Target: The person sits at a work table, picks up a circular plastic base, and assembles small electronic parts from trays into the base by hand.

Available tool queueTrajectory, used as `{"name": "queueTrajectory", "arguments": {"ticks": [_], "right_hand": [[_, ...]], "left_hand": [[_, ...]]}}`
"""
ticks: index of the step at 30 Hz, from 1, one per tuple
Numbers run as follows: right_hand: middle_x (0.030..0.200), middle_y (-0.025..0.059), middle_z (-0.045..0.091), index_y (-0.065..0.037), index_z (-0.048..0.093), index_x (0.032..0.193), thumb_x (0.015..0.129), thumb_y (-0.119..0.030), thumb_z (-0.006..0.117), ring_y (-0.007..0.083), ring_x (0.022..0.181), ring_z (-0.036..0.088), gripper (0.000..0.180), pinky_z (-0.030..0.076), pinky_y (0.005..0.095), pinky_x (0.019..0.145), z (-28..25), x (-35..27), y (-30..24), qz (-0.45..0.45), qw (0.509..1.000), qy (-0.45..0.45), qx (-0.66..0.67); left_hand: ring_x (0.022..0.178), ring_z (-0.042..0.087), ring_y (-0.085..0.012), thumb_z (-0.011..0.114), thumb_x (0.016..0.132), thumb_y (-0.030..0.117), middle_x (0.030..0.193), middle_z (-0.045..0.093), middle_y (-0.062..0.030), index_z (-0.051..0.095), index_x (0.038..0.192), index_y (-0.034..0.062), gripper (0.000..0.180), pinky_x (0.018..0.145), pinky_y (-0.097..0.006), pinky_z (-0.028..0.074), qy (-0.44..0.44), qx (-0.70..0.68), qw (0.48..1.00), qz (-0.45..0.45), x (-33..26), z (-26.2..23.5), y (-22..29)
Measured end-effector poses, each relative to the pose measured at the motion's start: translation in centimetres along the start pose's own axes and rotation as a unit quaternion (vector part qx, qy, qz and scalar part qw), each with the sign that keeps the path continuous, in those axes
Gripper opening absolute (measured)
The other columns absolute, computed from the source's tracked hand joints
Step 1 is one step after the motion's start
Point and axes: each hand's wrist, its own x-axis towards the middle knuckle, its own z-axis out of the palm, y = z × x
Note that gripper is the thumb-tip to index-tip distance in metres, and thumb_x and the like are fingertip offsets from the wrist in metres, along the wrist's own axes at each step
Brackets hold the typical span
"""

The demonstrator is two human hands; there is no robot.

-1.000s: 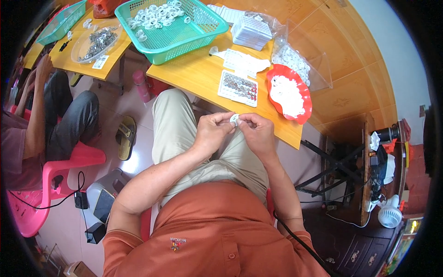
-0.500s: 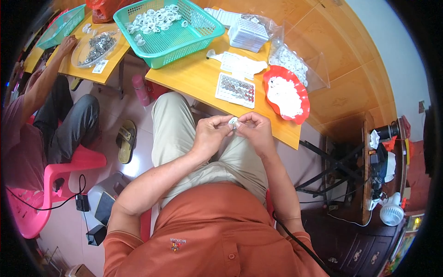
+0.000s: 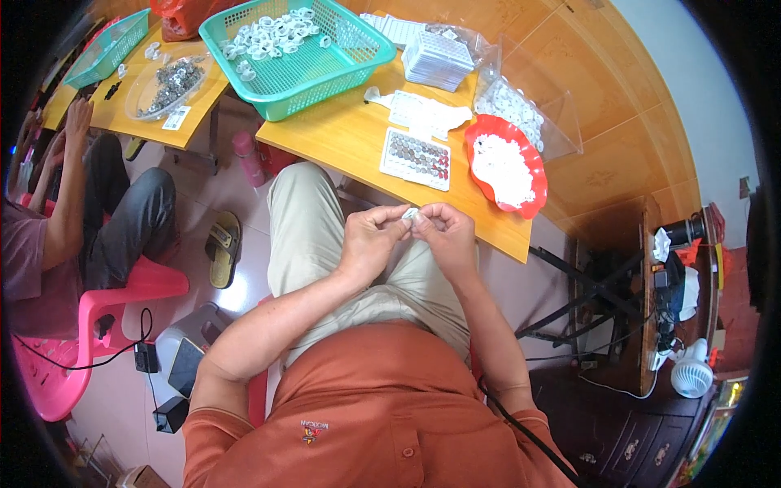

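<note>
- While both hands meet above the lap, the left hand and right hand pinch one small white part between their fingertips; they are together, closed on it, probably so that each can steady or turn one side of it
- held close to the body and just short of the table edge, the part sits where the eyes look straight down on it, with supplies near
- the part looks pale, tiny and rounded; its exact form is too small to tell; most of it is hidden by the fingers
- a red dish of white bits lies on the table nearest the right hand, seemingly for easy picking; beside it sits a flat tray of small dark pieces in rows
- further back stands a green basket with white rings
- to the left, another person's arm rests near a second table; a pink chair stands below.
</note>
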Motion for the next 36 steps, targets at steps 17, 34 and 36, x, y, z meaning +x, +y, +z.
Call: {"name": "queueTrajectory", "arguments": {"ticks": [17,34,36], "right_hand": [[0.075,0.0059,0.067,0.004,0.063,0.086,0.086,-0.003,0.062,0.0089,0.067,0.060,0.006,0.048,0.0254,0.061,1.4,-0.5,-0.4,-0.032,0.993,0.075,-0.091],[0.084,0.0047,0.067,0.000,0.062,0.100,0.088,-0.013,0.068,0.0107,0.072,0.065,0.018,0.054,0.0229,0.066,-0.8,1.0,-1.0,0.152,0.981,-0.046,0.114],[0.085,0.0049,0.068,0.001,0.063,0.100,0.089,-0.012,0.067,0.0105,0.073,0.065,0.018,0.054,0.0229,0.066,-1.0,1.2,-0.8,0.129,0.986,-0.058,0.093]], "left_hand": [[0.070,0.057,-0.0047,0.067,0.087,0.004,0.084,0.068,-0.0022,0.068,0.111,-0.0039,0.025,0.063,-0.019,0.048,0.014,0.022,0.999,0.020,0.0,0.2,-0.8],[0.074,0.064,-0.0092,0.063,0.088,0.000,0.087,0.070,-0.0087,0.067,0.108,-0.0071,0.021,0.067,-0.022,0.053,-0.016,-0.033,0.999,0.023,0.3,-0.1,-0.3],[0.074,0.064,-0.0095,0.063,0.088,0.000,0.087,0.070,-0.0088,0.067,0.108,-0.0070,0.021,0.068,-0.023,0.053,-0.018,-0.037,0.999,0.021,0.4,-0.2,-0.2]]}}
